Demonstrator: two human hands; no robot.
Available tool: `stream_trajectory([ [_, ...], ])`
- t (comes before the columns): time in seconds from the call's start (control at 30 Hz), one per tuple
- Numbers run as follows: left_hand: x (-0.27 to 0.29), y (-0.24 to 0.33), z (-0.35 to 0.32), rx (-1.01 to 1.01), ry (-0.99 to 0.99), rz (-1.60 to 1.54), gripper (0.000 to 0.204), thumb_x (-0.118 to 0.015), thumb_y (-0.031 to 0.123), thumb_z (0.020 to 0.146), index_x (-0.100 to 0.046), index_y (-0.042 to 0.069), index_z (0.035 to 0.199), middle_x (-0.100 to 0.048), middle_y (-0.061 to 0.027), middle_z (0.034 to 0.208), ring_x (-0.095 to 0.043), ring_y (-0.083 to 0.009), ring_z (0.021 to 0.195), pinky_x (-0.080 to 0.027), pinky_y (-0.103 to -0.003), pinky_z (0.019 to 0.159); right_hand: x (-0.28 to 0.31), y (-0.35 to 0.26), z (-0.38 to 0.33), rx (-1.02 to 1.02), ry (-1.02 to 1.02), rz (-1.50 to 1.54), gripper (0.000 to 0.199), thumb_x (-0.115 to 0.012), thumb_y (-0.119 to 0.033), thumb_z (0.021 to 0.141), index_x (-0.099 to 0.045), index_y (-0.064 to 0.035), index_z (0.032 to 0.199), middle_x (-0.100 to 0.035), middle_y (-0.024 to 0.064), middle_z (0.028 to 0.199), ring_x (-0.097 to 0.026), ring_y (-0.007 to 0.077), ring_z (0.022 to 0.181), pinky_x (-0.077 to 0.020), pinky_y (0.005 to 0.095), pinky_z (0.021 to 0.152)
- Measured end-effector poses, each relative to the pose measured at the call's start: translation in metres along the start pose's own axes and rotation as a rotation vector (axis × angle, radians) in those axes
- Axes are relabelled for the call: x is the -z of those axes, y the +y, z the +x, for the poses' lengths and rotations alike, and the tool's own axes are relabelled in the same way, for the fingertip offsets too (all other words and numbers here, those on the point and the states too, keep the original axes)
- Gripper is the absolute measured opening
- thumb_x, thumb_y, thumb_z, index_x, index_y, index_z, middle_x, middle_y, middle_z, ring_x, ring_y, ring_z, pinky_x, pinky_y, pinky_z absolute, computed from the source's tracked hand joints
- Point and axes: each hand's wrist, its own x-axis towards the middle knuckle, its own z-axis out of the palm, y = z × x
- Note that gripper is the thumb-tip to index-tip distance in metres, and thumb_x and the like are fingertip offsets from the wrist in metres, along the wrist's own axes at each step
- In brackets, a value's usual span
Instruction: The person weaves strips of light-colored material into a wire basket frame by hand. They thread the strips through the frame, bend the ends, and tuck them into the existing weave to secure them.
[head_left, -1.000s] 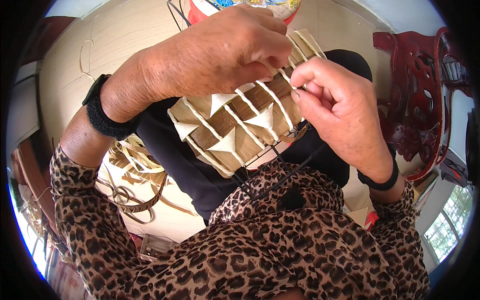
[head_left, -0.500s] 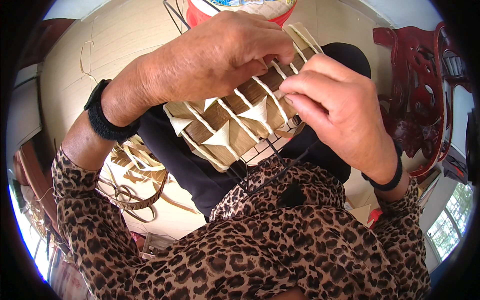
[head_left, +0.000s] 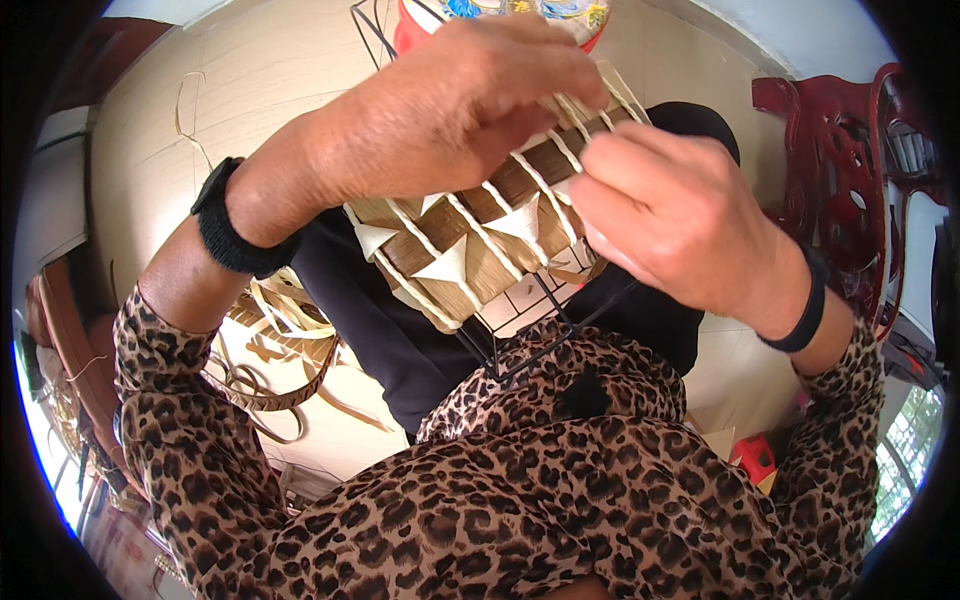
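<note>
Head view, hands raised over the lap. The woven panel, brown flat strips crossed with pale cream strips folded into triangles, is being held at centre, resting on a black wire frame whose bars are showing below its near edge.

Left hand is lying over the far top of the panel, fingers curled down and closed on its far edge, pinning the weave. Right hand is pressing in from the right, fingers bunched and pinching at a pale strip at the panel's far right corner; the fingertips themselves are hidden against the weave, so the exact grip cannot be told.

Judgement: the step in hand is threading or tightening a pale strip through the brown ones at the far right corner. The next move is likely calling for a steady pull along the strip's own line, with the left hand keeping the crossings from sliding.

Surroundings: loose strips and coils are lying on the pale floor to the near left. A red container is standing beyond the hands. A dark red carved chair is standing to the right. A small red object is lying at near right.

In the way: the left hand is covering most of the working corner.
</note>
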Motion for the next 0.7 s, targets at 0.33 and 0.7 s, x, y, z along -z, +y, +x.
stream_trajectory([
  [0.33, -0.020, 0.054, -0.042, 0.235, 0.234, 0.403, 0.037, -0.075, 0.012, 0.068, -0.064, 0.001, 0.102, -0.060, -0.0146, 0.107, -0.056, -0.0298, 0.099, -0.047, -0.043, 0.081, 0.017, -0.014, -0.018, -0.108, 0.126, 0.037, 0.017, -0.066, 0.002, 0.057, -0.055, 0.0013, 0.070, -0.043, 0.0047, 0.071, -0.048, 0.0160, 0.057, -0.0374, 0.0254, 0.043],
  [0.7, -0.083, 0.083, -0.024, 0.231, 0.305, 0.553, 0.039, -0.066, 0.013, 0.057, -0.064, 0.004, 0.095, -0.055, -0.0105, 0.095, -0.054, -0.0243, 0.087, -0.044, -0.047, 0.079, 0.012, -0.029, -0.043, -0.172, 0.178, 0.271, 0.018, -0.070, 0.000, 0.061, -0.060, -0.0005, 0.077, -0.054, 0.0079, 0.080, -0.054, 0.0193, 0.060, -0.0439, 0.0275, 0.047],
])
